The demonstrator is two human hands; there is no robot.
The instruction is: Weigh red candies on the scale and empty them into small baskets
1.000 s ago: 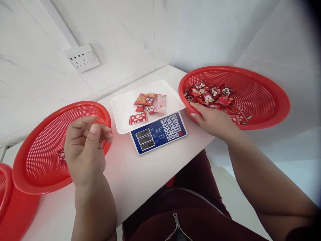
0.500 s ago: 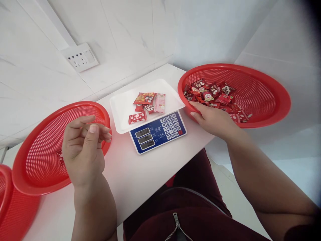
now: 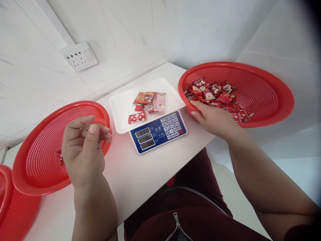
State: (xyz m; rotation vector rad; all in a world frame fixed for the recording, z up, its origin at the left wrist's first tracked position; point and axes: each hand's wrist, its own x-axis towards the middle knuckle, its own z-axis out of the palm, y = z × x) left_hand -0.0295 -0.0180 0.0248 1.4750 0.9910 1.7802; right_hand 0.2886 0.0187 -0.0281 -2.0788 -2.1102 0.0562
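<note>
My right hand (image 3: 215, 118) grips the near rim of the right red basket (image 3: 279, 100), the other fingers hidden below its edge. Inside that basket lies a heap of small wrapped snack packets (image 3: 215, 95), mostly red. My left hand (image 3: 84, 147) is raised over the left red basket (image 3: 41, 150), fingers loosely curled and apart, holding nothing. Between the baskets stands a digital scale (image 3: 159, 132) with a white tray (image 3: 120, 110). Several packets rest on the tray, among them a red-and-yellow packet (image 3: 144, 97), a pink one (image 3: 159, 102) and a red spotted one (image 3: 137, 117).
Another red basket (image 3: 20, 207) is at the lower left, partly out of view. A white table (image 3: 130, 180) carries the scale and baskets. Behind it rises a tiled wall with a power socket (image 3: 79, 57). One red packet (image 3: 60, 157) shows inside the left basket.
The right basket has shifted very slightly to the right, its far edge a little higher, with my right hand on it. My left hand and the packets on the tray stay put.
</note>
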